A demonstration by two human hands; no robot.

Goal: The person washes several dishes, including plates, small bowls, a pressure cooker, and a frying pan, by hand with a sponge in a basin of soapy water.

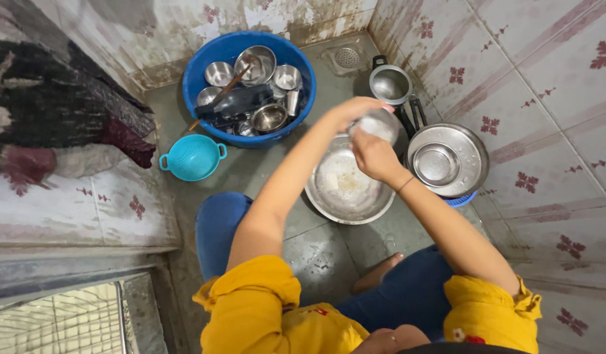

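Cup [381, 122]: centre frame, above basin [329, 196].
Left hand [352, 110]: wrapped round cup, from upper left.
Right hand [373, 156]: directly below, seemingly pressed against cup; fingers unclear.

A home washing corner: tiled walls [545, 98], a floor drain [347, 58] beside a blue tub [204, 59] of steel dishes.
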